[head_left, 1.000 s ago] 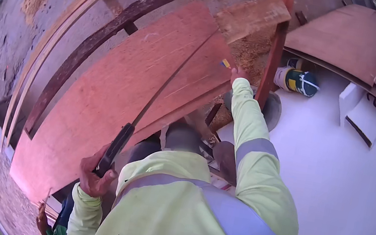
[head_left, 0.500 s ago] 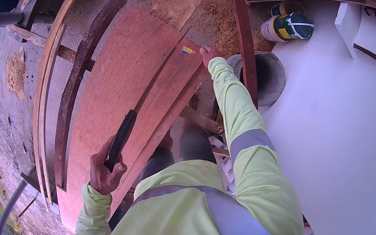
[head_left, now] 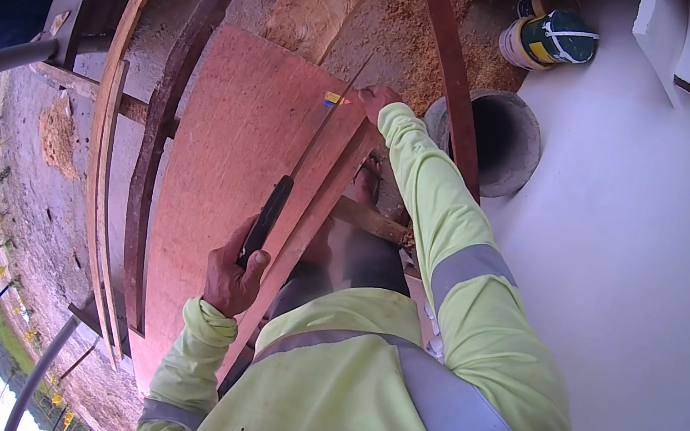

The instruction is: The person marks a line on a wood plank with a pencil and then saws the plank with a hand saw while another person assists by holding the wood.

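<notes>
My left hand keeps its fingers wrapped round the black handle of the long thin hand saw, now lying straighter along the reddish plywood sheet, while my right hand, fingers curled, stays pressed on its far edge.

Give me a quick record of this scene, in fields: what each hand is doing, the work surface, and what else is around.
left hand: grips the dark handle of a handsaw
right hand: pressed on the far edge of the board
board: reddish plywood sheet, saw blade lying along it
mark: small yellow tag near the right hand
nearby: round pipe opening, paint can, sawdust, timber strips
</notes>
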`<control>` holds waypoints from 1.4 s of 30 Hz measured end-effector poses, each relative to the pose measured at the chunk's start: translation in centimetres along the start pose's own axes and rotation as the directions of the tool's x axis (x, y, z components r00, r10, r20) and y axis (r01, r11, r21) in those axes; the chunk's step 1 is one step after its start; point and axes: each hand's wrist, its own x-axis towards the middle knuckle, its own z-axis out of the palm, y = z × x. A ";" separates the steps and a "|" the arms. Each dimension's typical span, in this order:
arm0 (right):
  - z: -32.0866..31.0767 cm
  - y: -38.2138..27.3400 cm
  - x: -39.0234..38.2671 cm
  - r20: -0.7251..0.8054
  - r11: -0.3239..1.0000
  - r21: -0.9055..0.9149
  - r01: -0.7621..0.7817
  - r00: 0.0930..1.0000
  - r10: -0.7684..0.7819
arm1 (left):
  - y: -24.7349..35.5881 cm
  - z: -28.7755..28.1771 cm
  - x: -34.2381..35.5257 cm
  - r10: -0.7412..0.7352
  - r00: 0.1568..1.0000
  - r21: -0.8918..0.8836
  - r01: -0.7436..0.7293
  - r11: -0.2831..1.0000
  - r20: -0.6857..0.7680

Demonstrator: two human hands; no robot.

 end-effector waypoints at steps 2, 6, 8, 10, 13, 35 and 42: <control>0.2 0.3 0.8 0.025 0.999 -0.052 0.001 1.000 0.000 | 0.0 0.4 0.3 0.000 1.000 0.001 0.000 1.000 0.003; 0.7 2.3 2.2 0.002 0.962 -0.253 0.103 0.994 -0.106 | 0.4 1.1 1.0 0.042 0.999 0.043 -0.043 0.998 0.026; 0.6 1.2 1.8 0.000 0.982 -0.182 0.041 0.999 -0.042 | 0.6 1.0 0.9 0.038 0.999 0.102 -0.041 0.994 0.029; -0.2 -1.0 1.0 0.021 0.983 -0.170 -0.066 0.997 0.070 | 0.5 0.7 0.5 0.027 0.999 0.129 -0.031 0.991 0.034; -1.3 -2.1 0.0 0.039 0.982 -0.114 -0.150 0.987 0.156 | 1.3 0.2 0.0 0.017 0.999 0.128 -0.022 0.992 0.036; -1.2 0.7 0.8 0.067 1.000 0.002 0.004 0.998 -0.004 | 1.2 -3.1 -0.9 -0.039 0.998 -0.104 0.035 0.994 -0.044; -0.7 -0.9 0.2 0.036 0.999 -0.044 -0.018 0.999 0.020 | 0.2 -4.5 -1.8 0.038 0.996 -0.055 -0.043 0.998 -0.085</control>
